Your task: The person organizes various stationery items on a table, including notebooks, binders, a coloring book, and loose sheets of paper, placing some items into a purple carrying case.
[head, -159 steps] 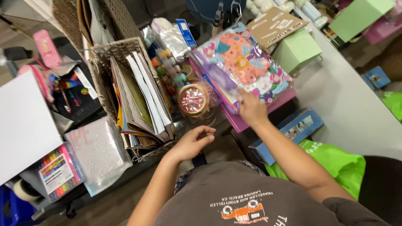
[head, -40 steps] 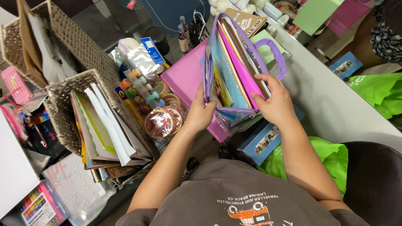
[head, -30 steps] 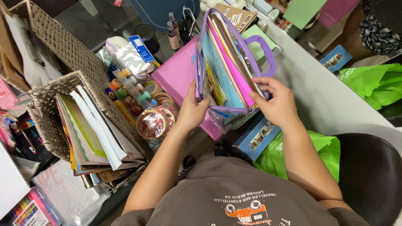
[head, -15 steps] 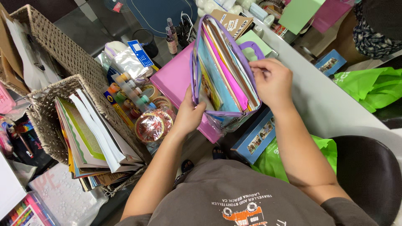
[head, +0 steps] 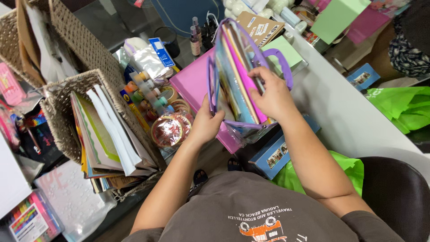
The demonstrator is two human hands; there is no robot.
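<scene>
A clear plastic tote bag [head: 233,80] with purple trim and handles stands upright in front of me, packed with coloured sheets and books. My left hand [head: 205,125] grips the bag's left side near its bottom. My right hand [head: 268,92] reaches into the open top, fingers among the pink and blue sheets. The bag rests over a pink box [head: 192,85].
A wicker basket [head: 62,103] full of books and papers stands at left, a round clear tub [head: 168,130] and paint bottles [head: 143,89] beside it. Blue boxes [head: 277,154], green bags [head: 403,107], a white table [head: 354,121] and a dark chair [head: 398,192] lie right.
The bag lay flat on the pink box 5 s ago; now it stands upright and open. My right hand has moved from the bag's side into its top.
</scene>
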